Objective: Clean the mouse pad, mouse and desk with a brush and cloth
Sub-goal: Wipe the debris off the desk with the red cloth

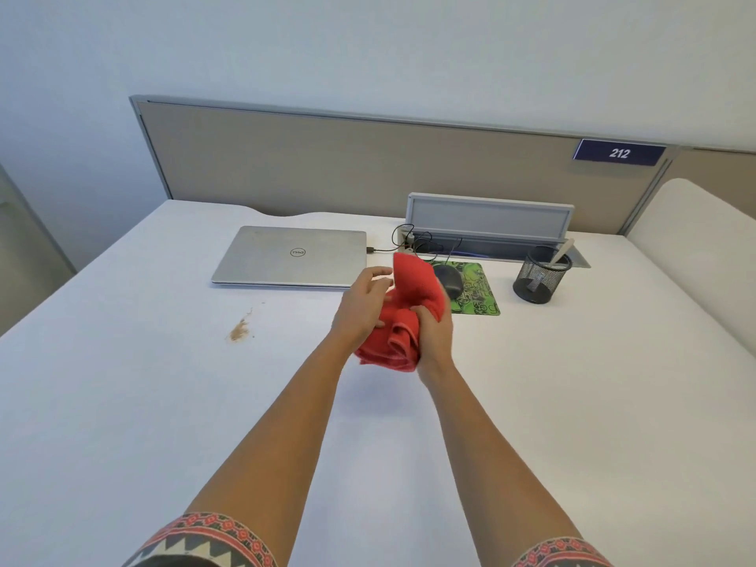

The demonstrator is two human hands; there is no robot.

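A red cloth is bunched between both hands above the white desk. My right hand grips its lower right part with curled fingers. My left hand lies against the cloth's left side, fingers loosely spread, thumb side hidden by the fabric. Behind the cloth a black mouse sits on a green patterned mouse pad; the cloth hides the pad's left edge. A brush handle sticks out of a black mesh cup. A brown patch of dirt marks the desk at left.
A shut silver laptop lies at the back left, with a cable running to the open cable tray. A beige partition closes off the desk's far edge.
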